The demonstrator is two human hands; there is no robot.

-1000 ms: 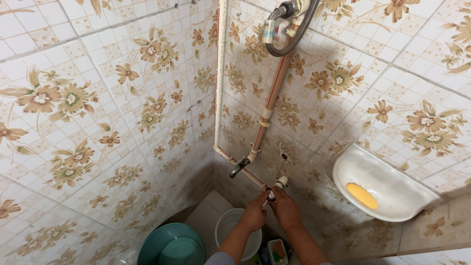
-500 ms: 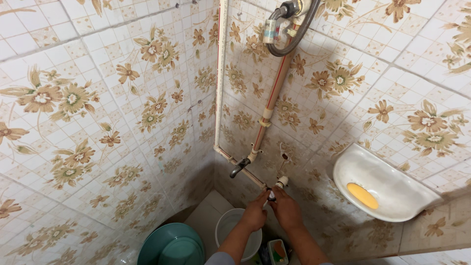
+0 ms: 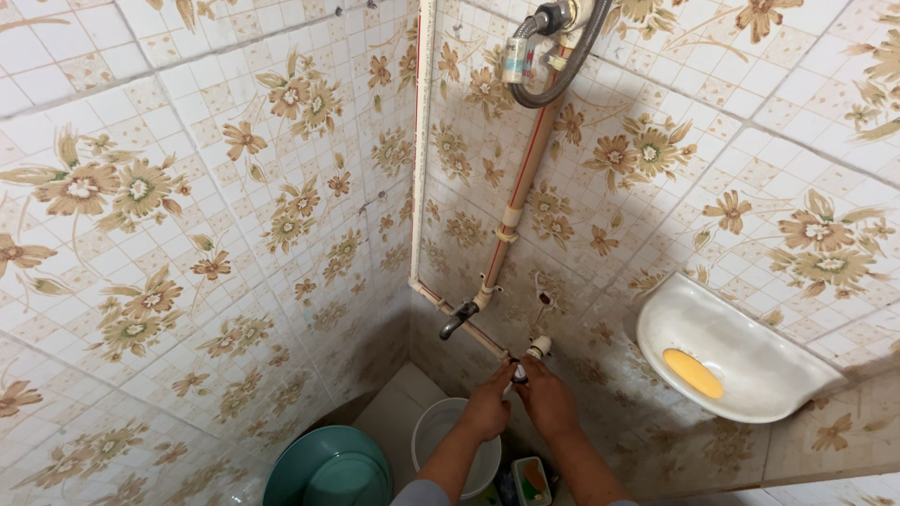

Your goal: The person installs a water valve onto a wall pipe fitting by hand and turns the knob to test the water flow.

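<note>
hands, left hand (image 3: 487,405) and right hand (image 3: 547,398), close around a small pipe fitting (image 3: 518,373) low on the tiled wall (image 3: 656,187) above a white bucket (image 3: 433,433), apparently mid-tightening, which calls for steady twisting.

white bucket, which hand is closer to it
Left. The left hand hangs just above the white bucket rim; the right hand is farther off to the bucket's right, at the pipe fitting.
</note>
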